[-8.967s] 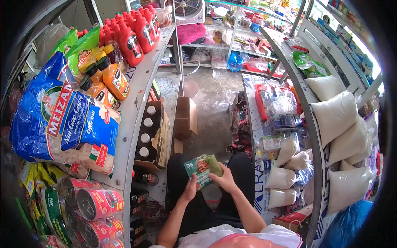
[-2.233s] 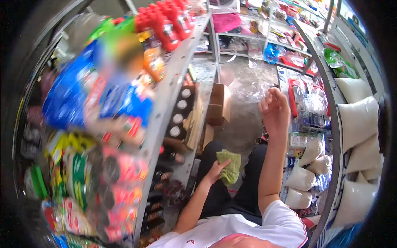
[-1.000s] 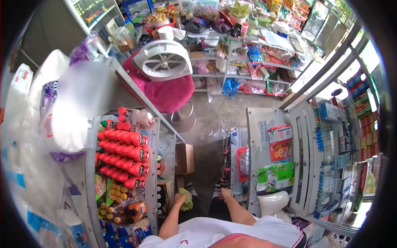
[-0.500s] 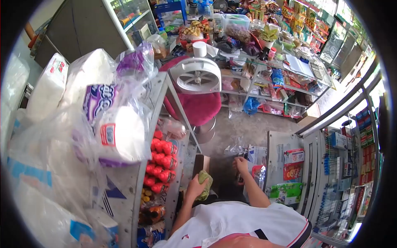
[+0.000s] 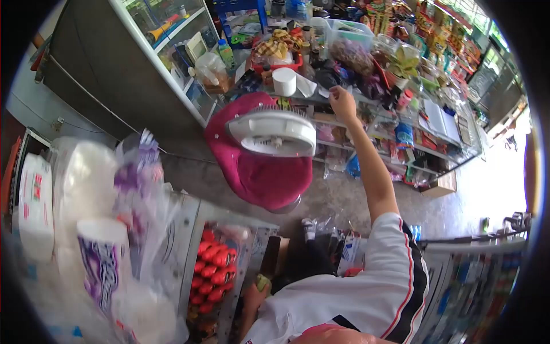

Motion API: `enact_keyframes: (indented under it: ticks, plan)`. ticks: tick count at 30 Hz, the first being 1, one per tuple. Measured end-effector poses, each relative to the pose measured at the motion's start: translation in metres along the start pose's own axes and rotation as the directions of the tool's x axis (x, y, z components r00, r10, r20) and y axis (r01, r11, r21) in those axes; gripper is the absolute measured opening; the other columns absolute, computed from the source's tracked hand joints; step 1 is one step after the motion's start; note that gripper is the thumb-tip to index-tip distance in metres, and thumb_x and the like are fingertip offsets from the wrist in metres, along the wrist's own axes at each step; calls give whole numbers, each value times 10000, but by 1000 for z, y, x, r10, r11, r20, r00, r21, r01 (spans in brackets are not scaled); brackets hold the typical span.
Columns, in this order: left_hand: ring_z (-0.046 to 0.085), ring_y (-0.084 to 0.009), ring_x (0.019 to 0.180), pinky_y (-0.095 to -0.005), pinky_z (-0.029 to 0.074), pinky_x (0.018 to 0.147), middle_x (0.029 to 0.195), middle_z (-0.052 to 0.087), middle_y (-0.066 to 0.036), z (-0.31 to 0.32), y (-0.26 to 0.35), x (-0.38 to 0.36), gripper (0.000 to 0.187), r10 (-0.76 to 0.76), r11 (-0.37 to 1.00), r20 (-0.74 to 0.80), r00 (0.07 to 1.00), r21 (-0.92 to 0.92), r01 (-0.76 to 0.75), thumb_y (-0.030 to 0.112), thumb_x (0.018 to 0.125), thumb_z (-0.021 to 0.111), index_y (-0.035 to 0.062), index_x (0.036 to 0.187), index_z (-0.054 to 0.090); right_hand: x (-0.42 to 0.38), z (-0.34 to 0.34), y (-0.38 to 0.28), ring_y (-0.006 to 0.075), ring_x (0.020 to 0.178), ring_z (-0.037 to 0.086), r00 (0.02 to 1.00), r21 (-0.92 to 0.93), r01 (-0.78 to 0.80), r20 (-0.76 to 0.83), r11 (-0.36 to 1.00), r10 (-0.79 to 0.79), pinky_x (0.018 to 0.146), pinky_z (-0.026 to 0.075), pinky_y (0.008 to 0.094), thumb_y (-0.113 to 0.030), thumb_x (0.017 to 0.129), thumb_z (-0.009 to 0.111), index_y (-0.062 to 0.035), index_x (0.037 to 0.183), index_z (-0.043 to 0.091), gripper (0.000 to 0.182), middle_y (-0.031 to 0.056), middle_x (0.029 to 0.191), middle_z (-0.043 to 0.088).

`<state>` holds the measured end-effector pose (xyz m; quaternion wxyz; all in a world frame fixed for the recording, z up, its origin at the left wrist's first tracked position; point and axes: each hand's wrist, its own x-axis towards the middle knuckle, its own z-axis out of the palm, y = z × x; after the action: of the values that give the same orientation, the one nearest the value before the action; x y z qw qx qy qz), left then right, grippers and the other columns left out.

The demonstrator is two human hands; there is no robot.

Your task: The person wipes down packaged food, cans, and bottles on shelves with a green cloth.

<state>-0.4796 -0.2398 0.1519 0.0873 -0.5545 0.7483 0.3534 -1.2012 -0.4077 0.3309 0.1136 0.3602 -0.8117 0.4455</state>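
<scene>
My right hand (image 5: 342, 101) is stretched far out to the edge of a crowded glass counter (image 5: 366, 117), its fingers resting on the counter top beside a roll of white paper (image 5: 283, 81); I see nothing held in it. My left hand (image 5: 256, 293) is low by my side next to the red bottle shelf, closed around a folded green cloth (image 5: 262, 281), of which only a small corner shows.
A white fan (image 5: 274, 131) stands on a pink stool (image 5: 258, 172) between me and the counter. Red sauce bottles (image 5: 212, 269) fill the shelf at my left, with bagged tissue rolls (image 5: 100, 229) above. A glass-door cabinet (image 5: 166, 51) stands at the back left. A wire rack (image 5: 475, 286) is on the right.
I have stood up and turned toward the counter. My right hand rose from near the floor boxes to the counter edge. My left hand keeps the green cloth.
</scene>
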Motion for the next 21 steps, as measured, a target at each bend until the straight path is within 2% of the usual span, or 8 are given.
enact_keyframes:
  ticks: [3,4,7,11,15,17,19,21]
  plan:
    - [692,-492,1008,-535,556,858,1014,724,-294,8,8,18,653,-53,995,80,995,-76,59,571,878,716,-10,1172,668,99,46,45,337,970,702,980,-305,197,28,932,-198,837,550,447,-197,866,680,-93,1066,744,234,148,970,735]
    - [695,-486,1018,-526,556,863,1021,723,-298,2,25,23,655,-99,992,102,990,-66,106,563,880,719,-19,1174,664,120,57,51,331,1089,658,977,-406,207,35,890,-212,921,518,470,-233,861,680,-119,1061,737,238,129,1067,715]
    - [697,-478,1039,-510,557,877,1049,719,-306,-3,57,36,651,-176,978,113,978,-90,187,547,886,723,-28,1185,658,182,88,74,304,1197,607,943,-715,325,292,619,-158,1057,429,536,-217,897,629,-147,1107,726,241,91,1182,701]
    - [684,-470,1097,-494,547,921,1129,706,-307,-10,85,44,639,-242,940,130,962,-216,265,519,897,723,-21,1229,652,235,128,104,293,1197,611,916,-749,400,352,528,-194,1160,356,576,-173,944,579,-161,1150,710,245,85,1192,701]
    - [665,-471,1140,-486,533,960,1177,694,-309,-17,110,56,655,-358,911,201,912,-141,389,512,899,721,-27,1263,640,260,151,113,291,1251,611,891,-729,447,415,519,-184,1177,342,580,-178,969,573,-163,1219,679,272,89,1220,708]
    - [652,-467,1170,-478,522,982,1205,687,-308,-12,106,62,674,-330,909,140,934,-219,354,508,895,725,-30,1290,630,269,157,113,295,1248,621,870,-753,466,485,464,-86,1183,338,573,-172,957,594,-168,1214,697,278,102,1245,702]
    - [690,-440,1107,-476,541,931,1136,716,-285,4,91,69,623,-330,908,106,938,-236,346,507,894,735,-21,1220,673,274,169,121,297,1210,646,857,-745,495,503,447,-111,1180,343,564,-165,947,607,-166,1180,718,259,100,1196,727]
    - [728,-413,1044,-474,561,879,1067,745,-262,8,93,75,578,-320,912,66,945,-250,326,505,893,745,-11,1149,716,278,176,122,287,1235,650,866,-763,464,497,451,-51,1180,335,562,-198,968,599,-188,1046,788,204,89,1129,769]
